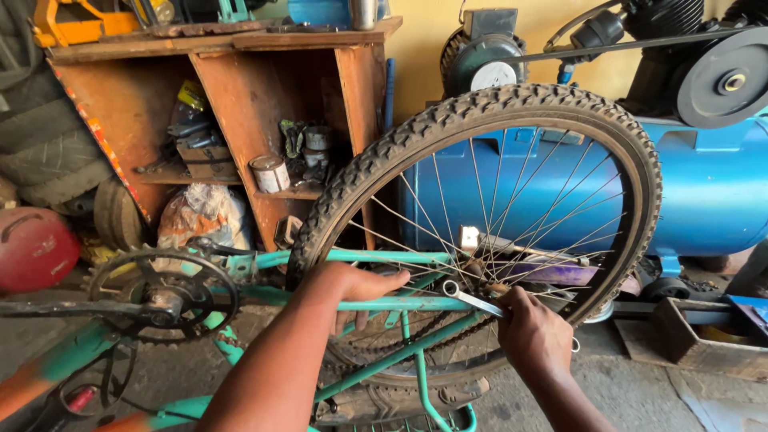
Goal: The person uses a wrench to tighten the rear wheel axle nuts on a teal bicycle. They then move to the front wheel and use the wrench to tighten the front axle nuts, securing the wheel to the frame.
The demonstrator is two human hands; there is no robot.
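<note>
The spanner sits at the hub of the wheel, its ring end pointing left, gripped in the closed right hand. The left hand is wrapped round a teal frame tube just beside the tyre. The bike lies upturned on the floor, its chainring off to the left. Behind the wheel stands a blue compressor tank; a cluttered wooden shelf sits further left.
</note>
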